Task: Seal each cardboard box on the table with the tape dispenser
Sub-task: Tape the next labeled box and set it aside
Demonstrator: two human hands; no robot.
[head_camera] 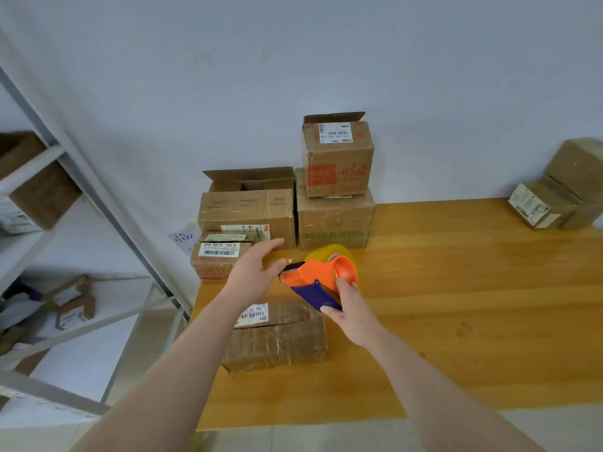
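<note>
As right hand [349, 309] grips tape dispenser [315, 275], left hand [252, 273] outstretched

Tape dispenser [310, 275]: bright orange body, dark blue handle.
Tape roll [326, 251]: translucent yellow.
Surface [456, 288]: honey-yellow wood with darker grain streaks.
Near box [280, 340] by the left edge: brown cardboard, white barcode label on top.
Top box [337, 158]: brown, red printed block and red characters, white barcode label.
Large box [336, 220] at the far edge: brown with green lettering.
Small box [215, 262] at the left edge: brown, red print, white barcode label.
Wall [293, 60]: pale bluish white.
Shelf rack [107, 197]: light grey.
</note>
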